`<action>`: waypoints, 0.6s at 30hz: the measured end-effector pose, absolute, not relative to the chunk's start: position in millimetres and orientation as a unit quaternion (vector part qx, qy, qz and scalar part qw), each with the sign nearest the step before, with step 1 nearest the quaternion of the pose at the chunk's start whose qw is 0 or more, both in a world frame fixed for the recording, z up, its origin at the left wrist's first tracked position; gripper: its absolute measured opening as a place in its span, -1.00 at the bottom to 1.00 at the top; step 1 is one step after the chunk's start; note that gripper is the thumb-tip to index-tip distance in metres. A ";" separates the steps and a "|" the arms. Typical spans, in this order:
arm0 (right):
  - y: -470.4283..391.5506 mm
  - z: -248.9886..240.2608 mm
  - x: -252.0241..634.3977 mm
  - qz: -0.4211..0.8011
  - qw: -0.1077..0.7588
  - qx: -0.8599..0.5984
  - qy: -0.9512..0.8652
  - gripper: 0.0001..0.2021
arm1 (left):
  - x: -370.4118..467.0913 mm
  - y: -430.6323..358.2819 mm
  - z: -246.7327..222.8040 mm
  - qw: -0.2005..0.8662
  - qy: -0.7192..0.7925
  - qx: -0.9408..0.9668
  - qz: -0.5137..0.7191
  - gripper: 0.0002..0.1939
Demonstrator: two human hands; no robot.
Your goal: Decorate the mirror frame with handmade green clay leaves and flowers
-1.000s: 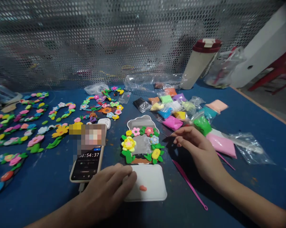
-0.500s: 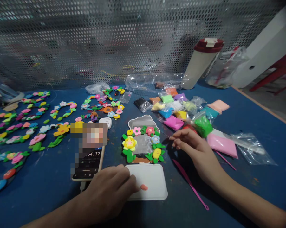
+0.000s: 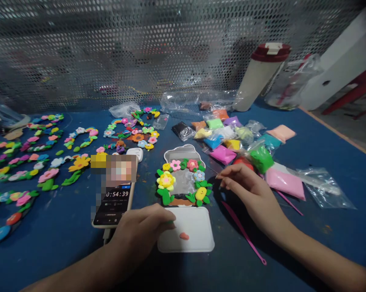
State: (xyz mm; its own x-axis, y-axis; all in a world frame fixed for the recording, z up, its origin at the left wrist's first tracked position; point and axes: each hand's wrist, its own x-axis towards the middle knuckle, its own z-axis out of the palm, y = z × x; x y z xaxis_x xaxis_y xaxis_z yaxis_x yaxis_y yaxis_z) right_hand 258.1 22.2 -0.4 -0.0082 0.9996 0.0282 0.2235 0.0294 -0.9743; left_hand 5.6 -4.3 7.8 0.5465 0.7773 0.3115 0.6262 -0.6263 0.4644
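The flowery frame (image 3: 183, 182) sits between both hands, a bit past the left one. The left hand (image 3: 146, 227) pinches a tiny green bit (image 3: 170, 222) above a white board (image 3: 198, 231). The right hand (image 3: 250, 192) pinches a thin pin (image 3: 212, 169). Just past the left hand, a phone (image 3: 113, 211) reads "0:54:39".

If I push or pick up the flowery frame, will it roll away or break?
The frame probably won't roll, since it looks flat on the table. Its puffy flowers look like clay, so they might squash or come off. Some leaves poke past the edge, so they could bend first.
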 end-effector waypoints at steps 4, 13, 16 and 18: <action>13.0 5.4 253.7 0.373 0.445 -0.511 -0.634 -0.91 | 17.4 -4.2 21.0 0.217 0.421 0.839 0.269 -0.74; -11.2 11.8 232.6 0.353 0.408 -0.339 -0.771 -0.83 | 44.1 6.6 31.6 0.442 0.367 0.776 0.260 -0.80; -12.6 8.0 233.3 0.331 0.403 -0.338 -0.783 -0.85 | 46.7 5.9 26.6 0.441 0.367 0.786 0.229 -0.77; -12.9 5.2 233.8 0.312 0.387 -0.317 -0.808 -0.81 | 46.9 4.7 25.0 0.423 0.378 0.799 0.201 -0.74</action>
